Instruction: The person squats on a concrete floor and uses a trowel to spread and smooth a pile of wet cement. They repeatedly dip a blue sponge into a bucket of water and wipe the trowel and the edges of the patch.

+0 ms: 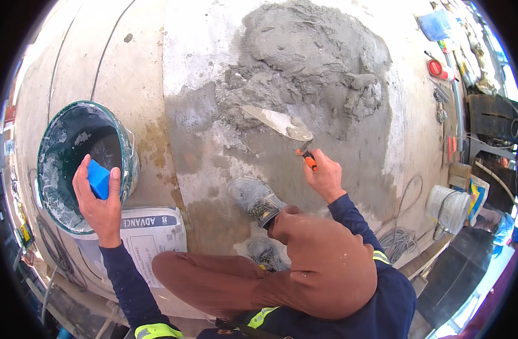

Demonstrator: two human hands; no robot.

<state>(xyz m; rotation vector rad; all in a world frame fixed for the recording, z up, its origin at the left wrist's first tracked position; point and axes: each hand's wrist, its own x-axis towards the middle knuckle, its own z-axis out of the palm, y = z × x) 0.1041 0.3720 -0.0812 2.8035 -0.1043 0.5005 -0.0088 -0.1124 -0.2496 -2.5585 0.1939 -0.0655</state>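
A blue block-shaped piece [98, 179], perhaps a sponge, sits in the grip of my left hand [100, 206], over the near rim of a dark green bucket [50, 169]. Grey smears coat the bucket's inner wall. My right hand [325, 174] is wrapped round the orange and black handle of a pointing trowel [279, 121]. Its blade points up and left, flat over the near edge of a large heap of wet grey mortar [310, 56]. Whitish wet material shows on the blade.
A printed cement bag [157, 240] lies beside the bucket, by my bent leg. Coiled cable [399, 243] and a whitish pail [445, 209] stand to the right. Farther up are a red and white container [440, 70] and a blue container [435, 25]. Another cable coil [58, 251] lies at left.
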